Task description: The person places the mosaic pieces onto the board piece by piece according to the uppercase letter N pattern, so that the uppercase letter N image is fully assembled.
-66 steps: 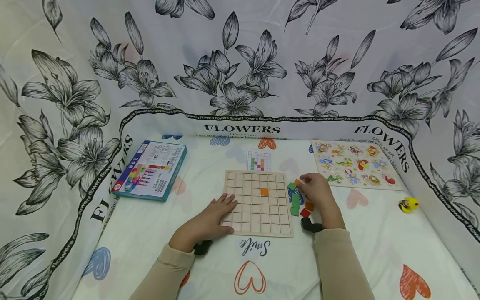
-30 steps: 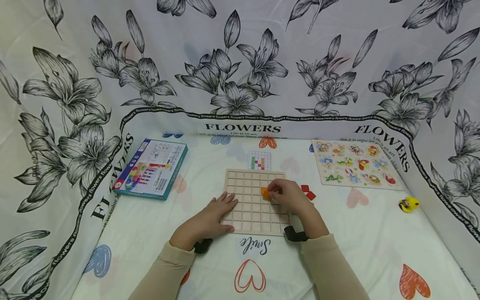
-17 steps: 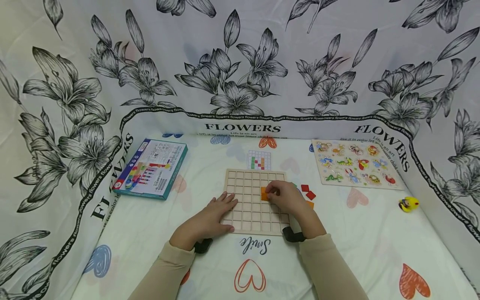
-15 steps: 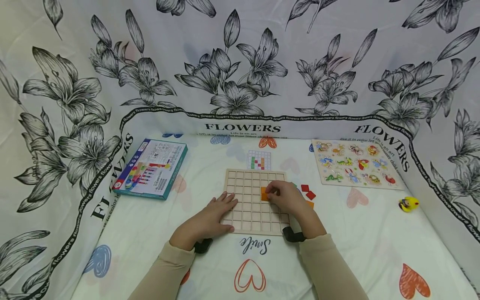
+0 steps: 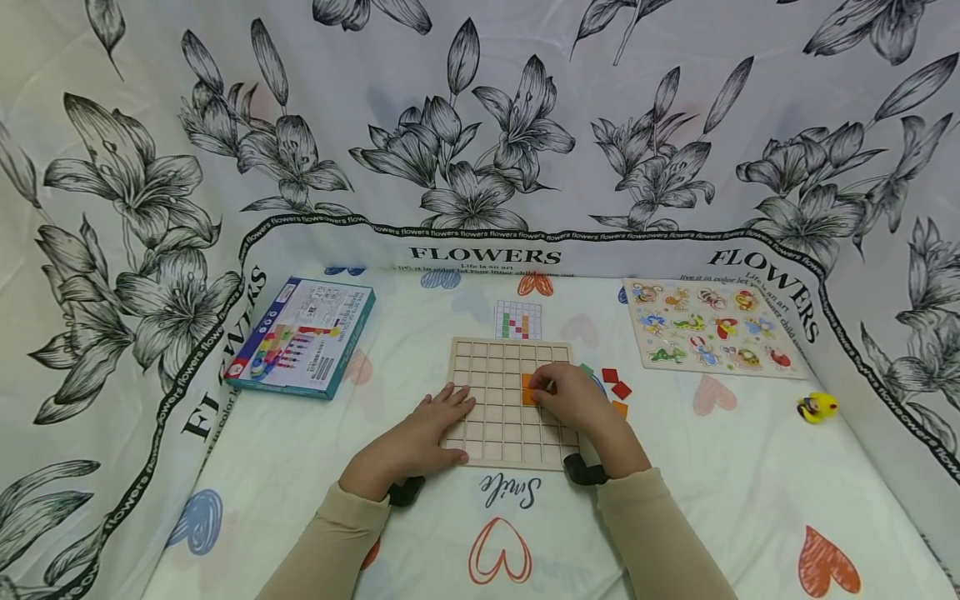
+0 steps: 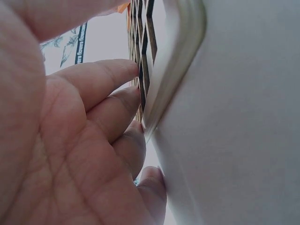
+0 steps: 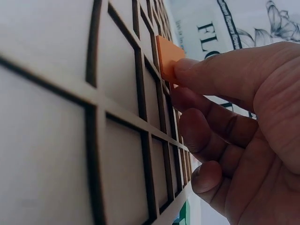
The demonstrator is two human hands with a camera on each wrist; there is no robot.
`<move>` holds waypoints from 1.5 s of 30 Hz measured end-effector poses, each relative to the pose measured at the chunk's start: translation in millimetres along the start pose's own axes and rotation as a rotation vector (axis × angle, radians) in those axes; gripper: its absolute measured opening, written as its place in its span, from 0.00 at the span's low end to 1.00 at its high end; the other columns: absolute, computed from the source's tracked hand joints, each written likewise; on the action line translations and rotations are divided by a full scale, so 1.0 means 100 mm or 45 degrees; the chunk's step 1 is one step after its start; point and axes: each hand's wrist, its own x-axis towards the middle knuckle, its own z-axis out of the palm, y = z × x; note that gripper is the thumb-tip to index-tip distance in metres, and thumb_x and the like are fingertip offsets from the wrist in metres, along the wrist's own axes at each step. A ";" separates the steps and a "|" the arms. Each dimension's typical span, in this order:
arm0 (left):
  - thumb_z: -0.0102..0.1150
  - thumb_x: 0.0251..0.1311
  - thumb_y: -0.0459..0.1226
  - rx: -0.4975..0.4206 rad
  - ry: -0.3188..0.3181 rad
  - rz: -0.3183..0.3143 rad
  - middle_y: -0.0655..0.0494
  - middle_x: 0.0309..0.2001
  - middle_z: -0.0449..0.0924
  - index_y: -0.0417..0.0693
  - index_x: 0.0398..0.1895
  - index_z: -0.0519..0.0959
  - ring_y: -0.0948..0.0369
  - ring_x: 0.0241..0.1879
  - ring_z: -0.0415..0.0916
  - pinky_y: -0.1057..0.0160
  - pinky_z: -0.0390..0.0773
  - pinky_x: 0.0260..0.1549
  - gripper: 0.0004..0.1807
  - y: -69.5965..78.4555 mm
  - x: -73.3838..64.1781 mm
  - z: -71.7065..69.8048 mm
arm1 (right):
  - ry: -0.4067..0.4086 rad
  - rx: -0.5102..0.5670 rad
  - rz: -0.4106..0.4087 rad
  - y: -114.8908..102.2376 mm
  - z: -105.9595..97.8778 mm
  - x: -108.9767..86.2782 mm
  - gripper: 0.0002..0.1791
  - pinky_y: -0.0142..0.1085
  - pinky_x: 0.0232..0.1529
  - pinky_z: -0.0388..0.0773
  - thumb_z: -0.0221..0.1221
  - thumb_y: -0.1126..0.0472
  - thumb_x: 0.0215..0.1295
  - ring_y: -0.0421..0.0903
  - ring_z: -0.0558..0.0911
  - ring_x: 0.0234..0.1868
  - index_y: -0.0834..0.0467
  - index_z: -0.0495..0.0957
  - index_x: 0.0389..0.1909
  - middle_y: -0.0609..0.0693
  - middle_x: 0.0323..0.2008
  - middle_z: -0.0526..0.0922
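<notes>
A wooden grid board (image 5: 480, 431) lies on the cloth in the head view. Two orange square tiles sit one behind the other on it, the far one (image 5: 527, 381) partly covered by fingers. My right hand (image 5: 577, 400) pinches the nearer orange tile (image 7: 168, 57) with thumb and fingertips, and the tile stands slightly proud of the grid in the right wrist view. My left hand (image 5: 423, 433) rests with spread fingers on the board's left edge; in the left wrist view its fingertips (image 6: 129, 70) touch the grid.
Red tiles (image 5: 611, 376), an orange tile (image 5: 619, 410) and a partly hidden green tile (image 5: 587, 369) lie right of the board. A pattern card (image 5: 517, 321) is behind it. A boxed set (image 5: 300, 337) lies left; an insect puzzle (image 5: 708, 325) and a yellow toy (image 5: 817, 408) lie right.
My right hand moved left from the loose tiles to the board, bringing an orange tile to the cell in front of the first one. The left hand has stayed put.
</notes>
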 end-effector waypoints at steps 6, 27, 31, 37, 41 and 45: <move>0.75 0.67 0.41 0.010 0.003 -0.011 0.51 0.89 0.51 0.46 0.86 0.63 0.49 0.90 0.38 0.38 0.43 0.87 0.48 0.01 0.00 0.00 | 0.012 -0.027 0.005 0.01 0.00 0.00 0.03 0.40 0.43 0.78 0.70 0.58 0.74 0.46 0.78 0.39 0.53 0.88 0.40 0.45 0.39 0.85; 0.75 0.68 0.42 0.012 -0.007 0.001 0.52 0.89 0.50 0.47 0.87 0.62 0.49 0.90 0.38 0.38 0.43 0.87 0.48 -0.02 0.00 0.00 | 0.099 0.025 0.209 0.66 -0.62 -0.33 0.11 0.40 0.45 0.80 0.63 0.58 0.79 0.52 0.80 0.47 0.56 0.87 0.56 0.54 0.48 0.86; 0.75 0.67 0.42 0.011 -0.007 0.000 0.52 0.89 0.50 0.47 0.87 0.62 0.49 0.90 0.37 0.38 0.43 0.87 0.48 -0.03 0.01 0.01 | 0.067 -0.009 0.300 0.80 -0.70 -0.52 0.11 0.40 0.44 0.77 0.66 0.58 0.76 0.53 0.77 0.47 0.55 0.87 0.53 0.53 0.44 0.83; 0.75 0.67 0.43 0.017 -0.008 -0.011 0.52 0.89 0.50 0.47 0.87 0.62 0.50 0.90 0.37 0.39 0.43 0.87 0.48 -0.02 0.01 0.01 | 0.057 -0.020 0.307 0.93 -0.63 -0.67 0.14 0.40 0.43 0.75 0.69 0.59 0.73 0.52 0.77 0.46 0.55 0.87 0.57 0.52 0.41 0.81; 0.76 0.67 0.43 0.010 0.003 -0.026 0.52 0.89 0.51 0.47 0.87 0.63 0.50 0.90 0.38 0.40 0.43 0.88 0.48 0.00 0.01 0.01 | 0.084 -0.004 0.297 0.94 -0.58 -0.68 0.15 0.39 0.43 0.76 0.69 0.60 0.73 0.52 0.77 0.45 0.56 0.87 0.57 0.53 0.40 0.81; 0.76 0.66 0.42 0.008 0.009 -0.035 0.52 0.89 0.52 0.47 0.86 0.63 0.50 0.90 0.38 0.40 0.43 0.88 0.48 0.02 0.00 0.01 | 0.087 -0.006 0.295 0.93 -0.56 -0.66 0.14 0.40 0.44 0.78 0.69 0.61 0.72 0.52 0.77 0.44 0.58 0.86 0.56 0.54 0.42 0.81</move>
